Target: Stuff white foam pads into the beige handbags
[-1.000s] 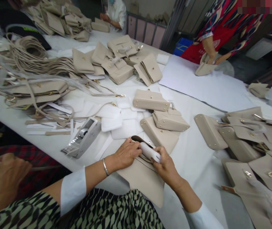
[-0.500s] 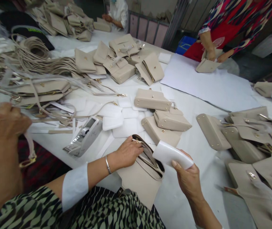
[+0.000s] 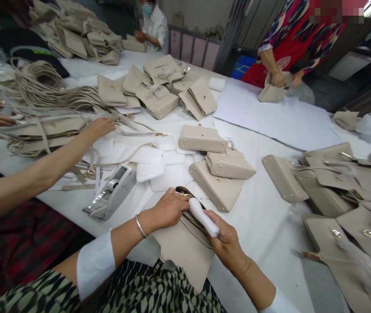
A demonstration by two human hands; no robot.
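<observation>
White table point(image 3: 263, 269), hands point(image 3: 167, 210) point(image 3: 227, 243) on handbag point(image 3: 182, 250) (beige)

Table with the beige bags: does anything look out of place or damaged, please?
A loose beige strap lies across the white pads, apart from the strap bundle, so it looks stray. No bag looks damaged from this view.

One tape dispenser point(image 3: 110, 191) was counted on the bench point(image 3: 257, 226). Three beige handbags point(image 3: 216, 167) were seen to its right, one open handbag point(image 3: 182, 245) with one white roll point(image 3: 201, 217) just beside it, three co-workers point(image 3: 154, 32) around it, and one blue crate point(image 3: 242, 67) beyond it.
</observation>
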